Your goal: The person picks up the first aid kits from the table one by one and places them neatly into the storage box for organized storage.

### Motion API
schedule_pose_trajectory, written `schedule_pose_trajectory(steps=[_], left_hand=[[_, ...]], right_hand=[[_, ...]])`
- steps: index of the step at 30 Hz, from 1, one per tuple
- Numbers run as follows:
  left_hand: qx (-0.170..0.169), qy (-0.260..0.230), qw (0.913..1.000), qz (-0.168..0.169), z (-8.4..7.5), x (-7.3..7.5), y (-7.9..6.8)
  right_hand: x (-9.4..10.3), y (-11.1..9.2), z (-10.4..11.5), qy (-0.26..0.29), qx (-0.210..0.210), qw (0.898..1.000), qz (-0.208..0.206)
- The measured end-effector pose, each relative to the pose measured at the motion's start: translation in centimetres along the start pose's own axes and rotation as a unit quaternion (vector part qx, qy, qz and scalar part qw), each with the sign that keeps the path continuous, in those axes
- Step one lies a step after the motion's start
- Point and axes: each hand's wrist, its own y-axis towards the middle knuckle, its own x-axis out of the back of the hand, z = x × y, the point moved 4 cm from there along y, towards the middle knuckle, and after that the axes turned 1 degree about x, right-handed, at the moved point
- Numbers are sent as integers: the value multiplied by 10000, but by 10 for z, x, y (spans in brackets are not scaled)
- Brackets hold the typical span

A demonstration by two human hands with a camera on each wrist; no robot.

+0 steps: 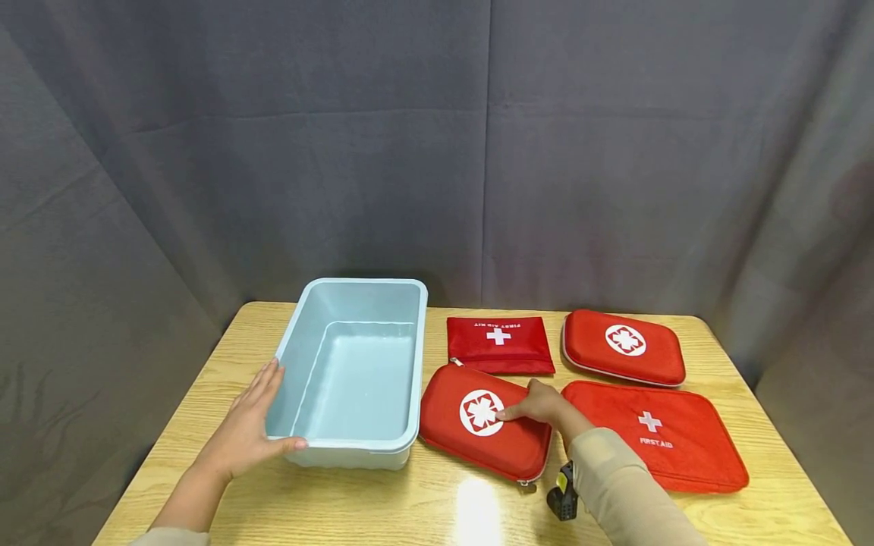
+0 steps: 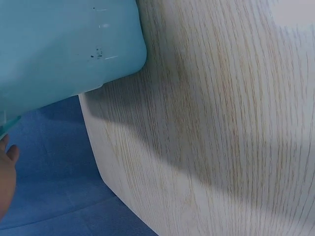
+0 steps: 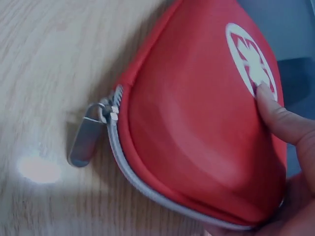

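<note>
My right hand [image 1: 538, 404] grips a red hard-shell first aid case [image 1: 451, 415] by its right edge. The thumb presses the top by the white round emblem, and the other fingers go round the edge, partly hidden, as the right wrist view shows. A metal zipper pull [image 3: 84, 140] dangles from the case's corner. At the near left corner of a light blue plastic bin [image 1: 365, 444], my left hand [image 1: 247, 428] is spread, straight fingers along the left side and thumb at the front rim. Only part of that hand shows in the left wrist view.
Behind the gripped case lies a flat red first aid pouch [image 1: 498, 353]. A second hard case [image 1: 621, 349] sits at the back right, with a larger soft first aid pouch [image 1: 683, 455] in front of it. Grey curtains [image 1: 362, 167] surround the wooden table [image 1: 328, 504].
</note>
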Motion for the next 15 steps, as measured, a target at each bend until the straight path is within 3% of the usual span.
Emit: schedule_pose_trajectory(steps=[11,15], left_hand=[[-156,113,9997,-140,0,1,-2],[-121,69,9998,-114,0,1,0]], right_hand=[[2,-4,-8,1355,-294,9878,707],[5,-6,-12,1555,-402,9827,920]])
